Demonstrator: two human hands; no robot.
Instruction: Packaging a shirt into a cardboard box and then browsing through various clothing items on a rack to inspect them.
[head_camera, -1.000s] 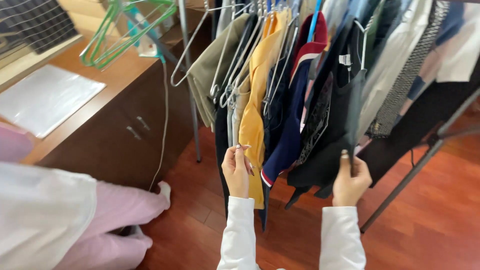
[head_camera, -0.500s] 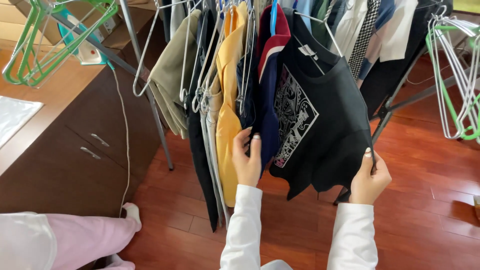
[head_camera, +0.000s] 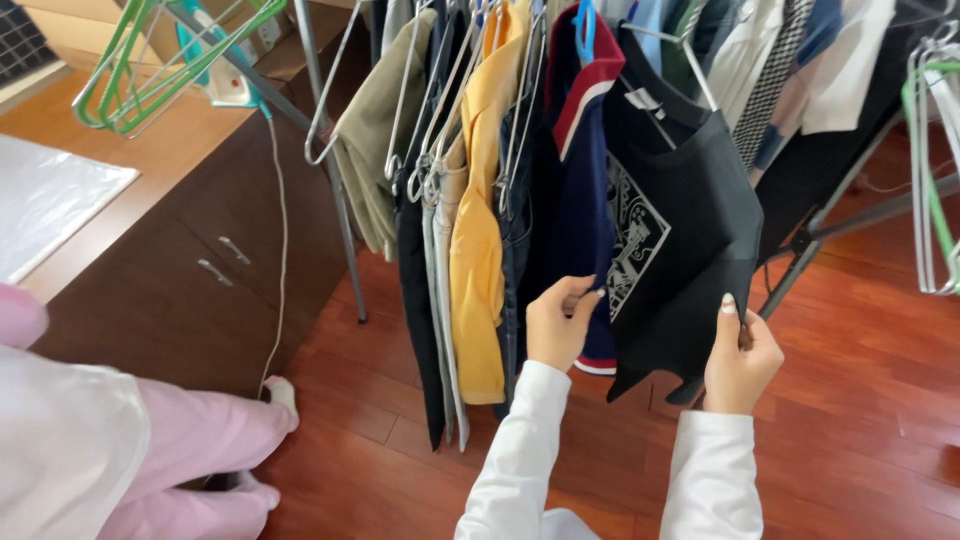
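Black printed tee (head_camera: 690, 230) hangs on the rack, right of the yellow garment (head_camera: 478, 240) — left hand (head_camera: 558, 325) and right hand (head_camera: 740, 360) pinch its hem corners, spread apart, prob. to stretch it flat.

A single head-worn camera is looking steeply down and forward from above the person's own arms, sitting close to the clothes rack (head_camera: 330, 200) so the hanging garments are filling the upper frame. It is taking in the wooden floor (head_camera: 850, 400) below and a desk (head_camera: 150, 180) at the left edge.
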